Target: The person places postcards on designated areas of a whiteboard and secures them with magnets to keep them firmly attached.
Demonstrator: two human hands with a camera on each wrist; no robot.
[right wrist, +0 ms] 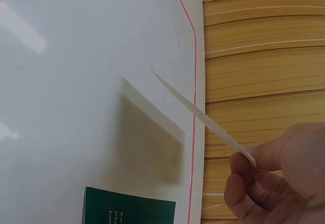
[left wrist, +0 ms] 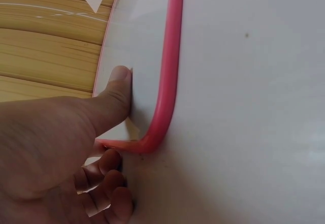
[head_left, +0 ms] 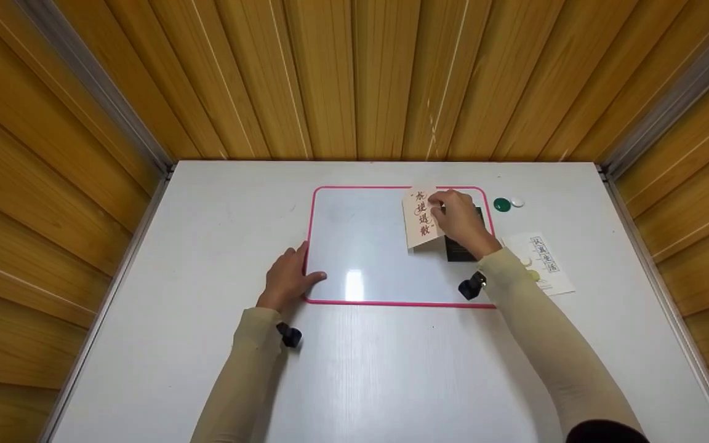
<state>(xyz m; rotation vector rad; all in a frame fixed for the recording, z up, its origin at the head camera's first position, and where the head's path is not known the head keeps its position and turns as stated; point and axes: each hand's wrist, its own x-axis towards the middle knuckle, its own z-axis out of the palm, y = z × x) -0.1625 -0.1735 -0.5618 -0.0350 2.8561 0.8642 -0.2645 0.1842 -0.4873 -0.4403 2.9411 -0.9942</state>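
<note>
A cream card (head_left: 421,224) with a column of reddish-brown characters is tilted over the right part of the whiteboard (head_left: 360,246). My right hand (head_left: 460,218) pinches it by one edge between thumb and fingers. In the right wrist view the card (right wrist: 203,118) appears nearly edge-on and casts a shadow on the board. Partly under my right hand lies a dark green card (head_left: 460,249) with small print. My left hand (head_left: 287,277) rests at the board's left edge, its thumb (left wrist: 116,89) flat on the surface and its other fingers outside the pink frame (left wrist: 170,56).
Beyond the board's right edge are a green disc (head_left: 501,204) and a white disc (head_left: 517,201). A white card (head_left: 554,280) with characters and a green drawing lies nearer, partly behind the right sleeve. Wood-patterned walls (head_left: 354,80) border the white table (head_left: 225,215).
</note>
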